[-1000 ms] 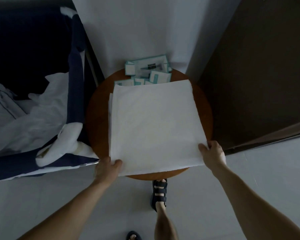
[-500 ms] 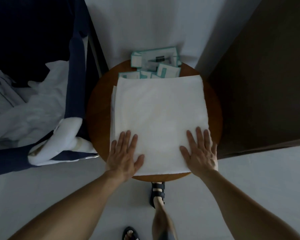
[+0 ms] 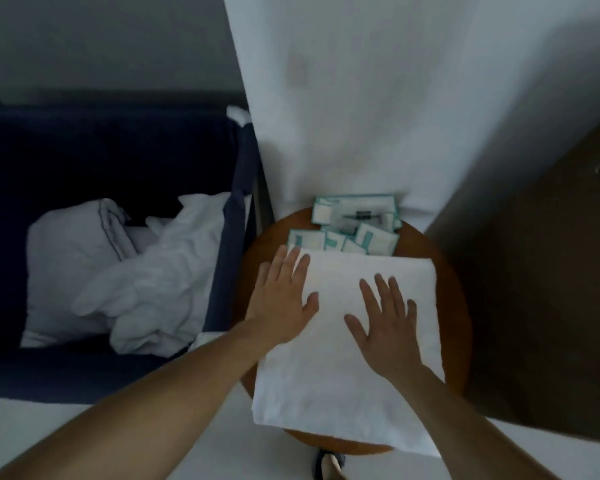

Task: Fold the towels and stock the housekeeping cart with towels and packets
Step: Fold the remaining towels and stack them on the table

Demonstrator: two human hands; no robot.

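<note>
From here, the towel (image 3: 343, 386) reads as white cloth, matt, with a soft nubby pile. I make the round table (image 3: 453, 323) out as smooth brown wood with a dull sheen. The packets (image 3: 374, 237) look like matt paper with teal edges. The hamper wall (image 3: 229, 254) is matt navy cloth, and the linen (image 3: 153, 289) is crumpled white cloth.

Both hands (image 3: 279, 306) (image 3: 383, 322) press flat on towel (image 3: 329, 386).

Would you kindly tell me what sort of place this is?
Likely a hotel room or corridor during housekeeping: a navy cloth cart holding crumpled white linen, teal-edged packets on a small round wooden table, and a folded white towel on it.
</note>
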